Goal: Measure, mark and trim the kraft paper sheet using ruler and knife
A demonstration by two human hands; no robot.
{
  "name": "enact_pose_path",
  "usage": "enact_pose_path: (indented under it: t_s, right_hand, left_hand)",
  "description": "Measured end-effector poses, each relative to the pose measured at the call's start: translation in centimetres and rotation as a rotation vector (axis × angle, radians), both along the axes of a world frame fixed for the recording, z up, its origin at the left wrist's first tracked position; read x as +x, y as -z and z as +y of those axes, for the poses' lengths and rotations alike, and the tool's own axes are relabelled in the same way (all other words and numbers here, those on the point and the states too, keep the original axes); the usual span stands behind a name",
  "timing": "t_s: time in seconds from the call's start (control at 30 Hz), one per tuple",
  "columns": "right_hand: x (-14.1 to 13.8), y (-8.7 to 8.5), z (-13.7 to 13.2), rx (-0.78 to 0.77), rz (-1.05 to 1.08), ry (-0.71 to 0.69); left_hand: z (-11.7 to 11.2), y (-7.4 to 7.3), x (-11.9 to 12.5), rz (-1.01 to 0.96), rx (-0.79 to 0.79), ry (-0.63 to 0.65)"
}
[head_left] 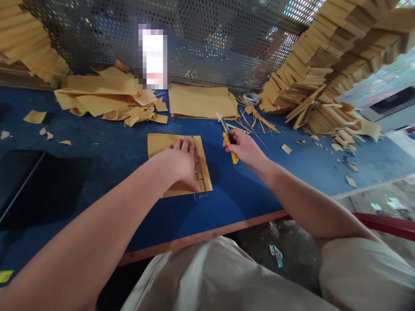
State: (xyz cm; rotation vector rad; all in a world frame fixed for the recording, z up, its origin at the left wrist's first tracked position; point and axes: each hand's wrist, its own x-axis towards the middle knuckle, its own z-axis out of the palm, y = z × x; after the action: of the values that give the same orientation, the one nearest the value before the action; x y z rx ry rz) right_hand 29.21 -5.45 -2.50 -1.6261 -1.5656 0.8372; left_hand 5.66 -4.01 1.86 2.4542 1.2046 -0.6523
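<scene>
Blue table point(236, 201) cluttered

On it, a brown sheet point(158, 145) and ruler point(199, 173) are pinned, partly hidden, by the flattened left hand point(184, 159); a yellow cutter point(226, 137) is gripped by the right hand point(241, 144). Behind, scraps point(103, 101) and stacked sheets point(202, 101) are piled.

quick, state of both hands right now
Left hand: open, spread flat over the clear ruler and brown paper.
Right hand: closed, holding the yellow utility knife.
</scene>
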Motion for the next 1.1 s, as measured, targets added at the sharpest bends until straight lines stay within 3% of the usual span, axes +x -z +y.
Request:
enact_pose_path:
  t_s: [0.13, 0.3, 0.37, 0.43, 0.53, 0.6, 0.87, 1.1]
  right_hand:
    - [2.4, 0.4, 3.9, 0.200, -0.631, 0.005]
    - [3.4, 1.7, 4.5, 0.222, -0.894, 0.049]
    - [3.1, 1.5, 3.6, 0.299, -0.901, 0.029]
    - [2.3, 0.9, 2.4, 0.403, -0.839, -0.103]
    - [0.4, 0.4, 0.4, 0.409, -0.672, -0.531]
    - [-1.0, 0.5, -0.7, 0.388, -0.670, -0.711]
    - [-2.3, 0.9, -0.9, 0.327, -0.756, -0.759]
    - [-2.1, 1.1, -0.8, 0.439, -0.705, -0.836]
  left_hand:
    - [-0.3, -0.6, 0.0, 0.034, -0.001, -0.017]
    - [-0.2, -1.0, 0.0, 0.067, -0.005, 0.011]
    - [-0.2, -1.0, 0.0, 0.058, -0.002, 0.010]
    - [-0.2, -1.0, 0.1, 0.047, 0.002, 0.005]
    - [-0.3, -1.2, 0.2, 0.075, 0.008, 0.011]
    - [-0.4, -1.2, 0.2, 0.092, 0.013, 0.015]
    - [-0.2, -0.7, 0.2, 0.060, 0.021, 0.005]
    - [-0.3, -0.9, 0.2, 0.063, 0.014, 0.005]
